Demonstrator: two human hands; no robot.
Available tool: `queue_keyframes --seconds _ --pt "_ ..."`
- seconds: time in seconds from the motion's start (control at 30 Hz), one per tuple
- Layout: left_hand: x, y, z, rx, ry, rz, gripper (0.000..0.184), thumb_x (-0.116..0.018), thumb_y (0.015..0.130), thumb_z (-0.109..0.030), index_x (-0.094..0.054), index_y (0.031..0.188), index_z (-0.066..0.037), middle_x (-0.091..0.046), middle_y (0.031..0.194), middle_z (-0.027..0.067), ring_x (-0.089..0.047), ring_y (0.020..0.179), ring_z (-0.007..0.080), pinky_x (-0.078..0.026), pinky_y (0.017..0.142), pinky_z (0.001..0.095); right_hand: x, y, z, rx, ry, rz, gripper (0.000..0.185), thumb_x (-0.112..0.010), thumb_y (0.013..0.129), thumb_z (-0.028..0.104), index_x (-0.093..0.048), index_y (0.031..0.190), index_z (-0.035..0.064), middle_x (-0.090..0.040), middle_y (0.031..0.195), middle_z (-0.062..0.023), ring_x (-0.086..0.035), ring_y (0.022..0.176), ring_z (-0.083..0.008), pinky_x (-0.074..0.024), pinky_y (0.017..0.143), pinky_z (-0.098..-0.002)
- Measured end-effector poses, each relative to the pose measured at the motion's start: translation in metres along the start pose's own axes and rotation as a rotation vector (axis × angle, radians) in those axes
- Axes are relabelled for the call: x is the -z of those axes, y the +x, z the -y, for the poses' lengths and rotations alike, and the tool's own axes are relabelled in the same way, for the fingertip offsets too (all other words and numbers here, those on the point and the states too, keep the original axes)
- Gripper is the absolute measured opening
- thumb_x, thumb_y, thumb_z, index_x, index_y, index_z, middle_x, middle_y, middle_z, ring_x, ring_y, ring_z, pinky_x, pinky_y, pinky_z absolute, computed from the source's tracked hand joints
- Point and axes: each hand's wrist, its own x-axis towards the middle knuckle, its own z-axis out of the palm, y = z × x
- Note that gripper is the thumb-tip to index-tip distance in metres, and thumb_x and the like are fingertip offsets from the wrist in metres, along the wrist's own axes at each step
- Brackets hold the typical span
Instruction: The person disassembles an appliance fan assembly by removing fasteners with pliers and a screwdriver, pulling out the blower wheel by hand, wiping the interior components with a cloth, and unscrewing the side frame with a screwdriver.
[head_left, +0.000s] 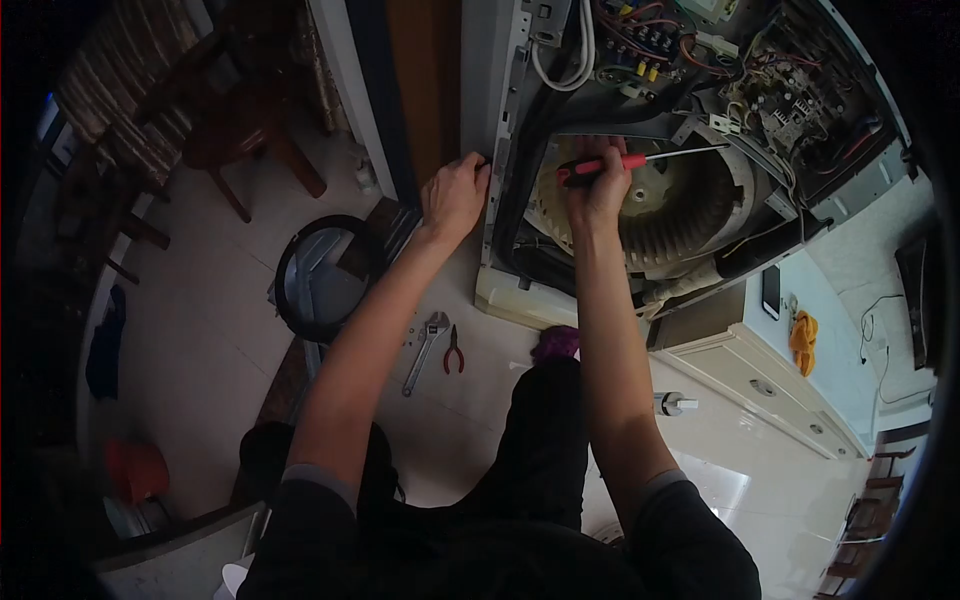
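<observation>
In front of me stands an opened air conditioner cabinet [490, 285], its round blower wheel [690, 215] exposed. My right hand [600, 200] is closed around a screwdriver [608, 168] with a red and black handle, in front of the wheel's upper left part. The shaft points right, across the wheel's face and apart from the wiring. My left hand [455, 200] is curled against the cabinet's left side edge. Its fingertips are partly hidden there.
Above the wheel are wires, a terminal block [650, 40] and a circuit board [790, 100]. An adjustable wrench [427, 352], pliers [453, 350] and a black ring [283, 290] lie on the floor. Right, a phone [771, 291] and orange cloth [803, 342] rest on a low cabinet [700, 365].
</observation>
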Motion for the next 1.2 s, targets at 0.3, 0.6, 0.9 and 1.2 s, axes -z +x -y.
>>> queue_keyframes --seconds 0.3,0.6,0.9,1.2 --pt "0.028 -0.050 0.020 0.099 0.035 0.027 0.016 -0.059 0.085 -0.014 -0.060 0.099 -0.007 -0.066 0.086 0.0141 -0.064 0.082 0.0344 -0.051 0.071 0.0437 -0.011 -0.004 0.007 -0.087 0.040 -0.098 0.023 -0.049 0.079 -0.001 -0.052 0.101 0.0047 -0.058 0.098 -0.0042 -0.058 0.095 -0.0191 -0.0458 0.090 -0.0366" --pt "0.056 -0.051 0.017 0.116 -0.024 0.066 0.015 -0.059 0.085 -0.015 -0.062 0.097 -0.006 -0.067 0.085 0.0127 -0.065 0.082 0.0328 -0.051 0.072 0.0419 -0.011 -0.001 0.006 -0.099 0.012 -0.091 0.036 -0.044 0.079 -0.001 -0.051 0.113 0.0018 -0.058 0.115 -0.0089 -0.054 0.113 -0.0253 -0.0388 0.105 -0.0415" --pt "0.083 -0.062 0.021 0.025 0.144 0.160 0.017 -0.059 0.084 -0.014 -0.061 0.100 -0.008 -0.067 0.088 0.0128 -0.065 0.085 0.0319 -0.051 0.073 0.0419 -0.012 -0.004 0.006 -0.113 0.099 -0.127 0.037 -0.045 0.078 -0.004 -0.049 0.114 0.0016 -0.056 0.110 -0.0086 -0.055 0.107 -0.0230 -0.0421 0.099 -0.0387" --pt "0.247 -0.181 0.144 0.270 0.423 0.552 0.013 -0.061 0.082 -0.015 -0.062 0.087 -0.004 -0.065 0.080 0.0163 -0.063 0.080 0.0351 -0.049 0.071 0.0444 -0.012 -0.012 0.007 -0.122 0.148 -0.067 0.052 -0.043 0.076 0.002 -0.043 0.128 -0.0014 -0.049 0.131 -0.0142 -0.044 0.126 -0.0285 -0.0323 0.110 -0.0403"
